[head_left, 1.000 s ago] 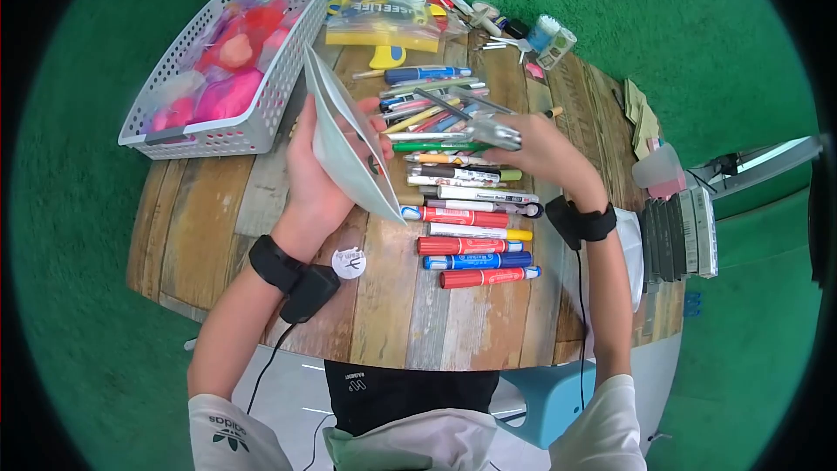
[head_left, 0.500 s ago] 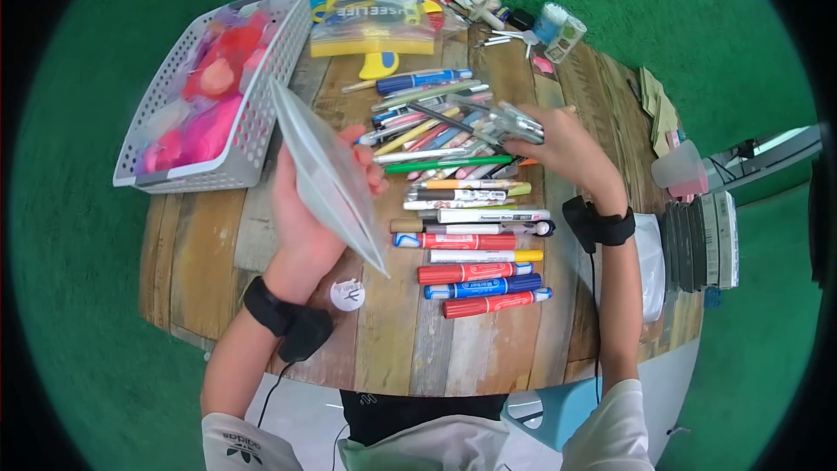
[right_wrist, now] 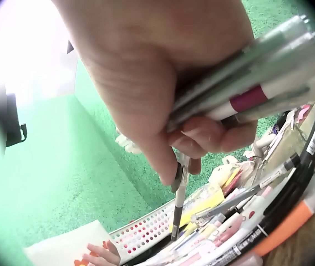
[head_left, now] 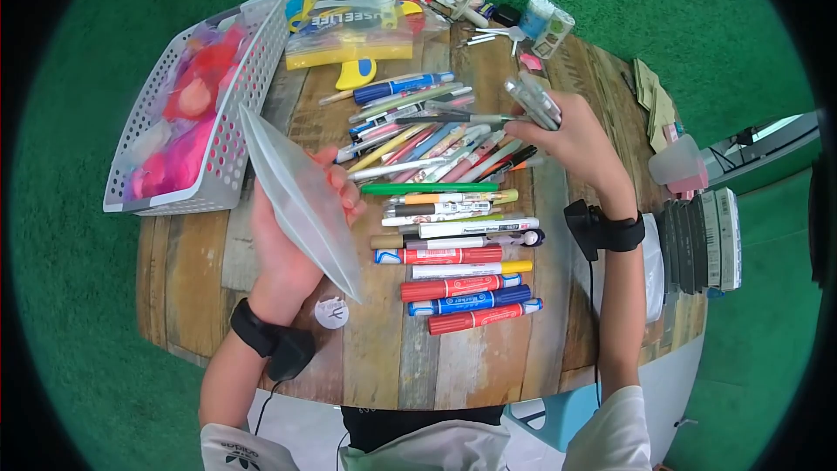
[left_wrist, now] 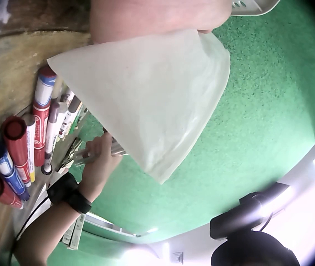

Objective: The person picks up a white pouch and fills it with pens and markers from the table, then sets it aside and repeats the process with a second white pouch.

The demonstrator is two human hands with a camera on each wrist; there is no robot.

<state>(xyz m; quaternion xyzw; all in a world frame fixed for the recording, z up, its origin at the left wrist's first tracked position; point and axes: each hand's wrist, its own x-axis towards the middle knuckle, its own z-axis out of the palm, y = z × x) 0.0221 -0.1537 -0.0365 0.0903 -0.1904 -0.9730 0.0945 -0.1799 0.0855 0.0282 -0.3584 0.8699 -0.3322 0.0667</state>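
Observation:
My left hand [head_left: 281, 244] holds a translucent whitish pouch [head_left: 301, 196] on the left, its fingers [head_left: 347, 190] showing past the far side. In the left wrist view the pouch [left_wrist: 152, 94] hangs below the palm. My right hand [head_left: 582, 144] grips a bundle of clear-barrelled pens [head_left: 534, 101] over the right end of the pen pile [head_left: 436, 150]. The right wrist view shows a further pen [right_wrist: 178, 213] pinched between thumb and fingertips, pointing down toward the pile. Below the pile lies a row of thick markers, with a red marker [head_left: 484, 317] nearest me.
A white perforated basket [head_left: 231, 166] of pink and red items stands at the left. Behind the pens lie a clear zip bag [head_left: 349, 39] and yellow-blue scissors handles [head_left: 356, 74]. A round white sticker [head_left: 331, 312] lies near my left wrist; dark boxes [head_left: 689, 244] stand at the right.
My right hand has moved up and right with its bundle, now upright over the pile's right end. The pouch has turned, so its gaping mouth no longer shows. The head view has shifted slightly.

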